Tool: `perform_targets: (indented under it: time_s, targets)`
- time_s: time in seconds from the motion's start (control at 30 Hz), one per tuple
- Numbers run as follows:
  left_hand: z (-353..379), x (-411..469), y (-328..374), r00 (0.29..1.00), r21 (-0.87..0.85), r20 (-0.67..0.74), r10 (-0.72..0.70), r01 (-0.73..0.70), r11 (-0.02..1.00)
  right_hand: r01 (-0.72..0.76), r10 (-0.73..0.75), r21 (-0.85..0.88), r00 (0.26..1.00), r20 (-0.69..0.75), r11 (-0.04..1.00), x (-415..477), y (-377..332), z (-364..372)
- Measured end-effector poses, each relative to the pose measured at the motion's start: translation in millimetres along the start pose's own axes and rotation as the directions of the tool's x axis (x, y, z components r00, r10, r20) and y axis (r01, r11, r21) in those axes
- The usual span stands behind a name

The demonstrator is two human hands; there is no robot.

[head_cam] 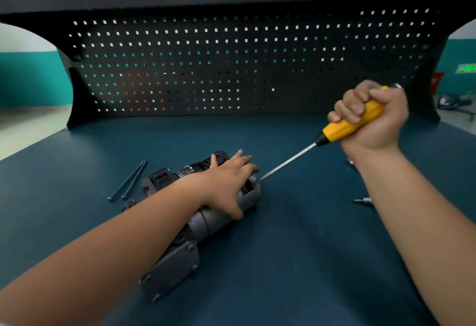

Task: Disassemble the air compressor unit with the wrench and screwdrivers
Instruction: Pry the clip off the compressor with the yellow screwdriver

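Air compressor unit (pixel 221 218) lies on the surface (pixel 283 261) under your flat-spread left grip (pixel 226 184), long axis pointing toward the screwdriver (pixel 288 162) clenched in your right grip (pixel 373 117), tip at its far end.

head cam: looks forward-down from above near edge, close over workbench (pixel 296 261), facing pegboard (pixel 231 68).

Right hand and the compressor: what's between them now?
In the head view, only the shaft of the screwdriver spans from the right hand to the compressor; the mat beneath is bare.
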State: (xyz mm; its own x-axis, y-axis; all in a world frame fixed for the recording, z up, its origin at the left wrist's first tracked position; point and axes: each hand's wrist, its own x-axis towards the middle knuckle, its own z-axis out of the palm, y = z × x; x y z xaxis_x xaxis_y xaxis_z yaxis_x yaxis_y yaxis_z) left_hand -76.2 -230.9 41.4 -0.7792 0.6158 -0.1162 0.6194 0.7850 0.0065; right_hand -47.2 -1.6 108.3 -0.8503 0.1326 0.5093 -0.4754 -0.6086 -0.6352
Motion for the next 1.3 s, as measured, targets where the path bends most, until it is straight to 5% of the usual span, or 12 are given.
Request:
perform_targets:
  time_s: [0.1,0.2,0.3,0.37,0.43,0.63,0.8,0.87,0.93,1.0,1.1,1.3]
  targets:
    - [0.4,-0.8,0.4,1.000,-0.008,-0.019,0.014,-0.014,1.000,0.079,-0.055,-0.094,0.970,0.236,0.992,-10.4,-2.4,18.3]
    - [-0.7,-1.9,2.2,0.999,-0.012,-0.037,0.006,-0.006,1.000,0.140,-0.097,-0.131,0.951,0.295,0.981,-14.6,1.2,24.1]
    - [-0.9,-3.4,3.4,0.998,-0.015,-0.066,-0.008,0.007,1.000,0.018,-0.024,-0.106,0.999,-0.049,0.994,2.9,7.0,6.6]
    - [-1.3,-4.0,4.0,0.995,-0.024,-0.098,-0.016,0.014,1.000,-0.106,0.099,0.003,0.920,-0.379,0.994,14.6,11.6,-10.3]
    - [-1.8,-4.6,4.7,0.993,-0.035,-0.114,-0.018,0.014,0.999,-0.122,0.154,0.095,0.841,-0.519,0.988,16.3,15.8,-22.3]
    - [-3.0,-3.0,7.6,0.990,-0.086,-0.133,-0.045,0.034,0.996,0.059,-0.005,0.114,0.903,-0.430,0.992,3.0,-21.0,-21.7]
    - [-2.0,-0.7,7.3,0.989,-0.076,-0.130,-0.065,0.056,0.996,0.270,-0.281,-0.101,0.800,-0.531,0.958,2.5,-96.3,-54.9]
    - [-1.0,0.6,8.1,0.989,-0.049,-0.129,-0.066,0.060,0.997,0.300,-0.512,-0.483,0.761,-0.399,0.822,-11.8,-112.4,-80.6]
    - [-0.7,1.4,8.8,0.989,-0.020,-0.131,-0.067,0.065,0.998,0.239,-0.585,-0.825,0.801,-0.131,0.512,-36.1,-115.8,-110.5]
    - [-1.1,1.4,9.1,0.990,0.011,-0.125,-0.062,0.064,0.998,0.173,-0.472,-0.951,0.881,0.033,0.255,-64.4,-111.7,-141.4]
    - [-2.3,0.8,8.2,0.996,0.046,-0.076,-0.036,0.040,0.998,0.240,-0.254,-0.971,0.941,0.226,0.024,-101.9,-98.8,-167.2]
    - [-3.9,-1.1,9.1,0.998,0.075,-0.049,-0.047,0.050,0.996,0.249,0.297,-0.960,0.933,0.202,-0.129,-142.9,-85.4,-206.3]
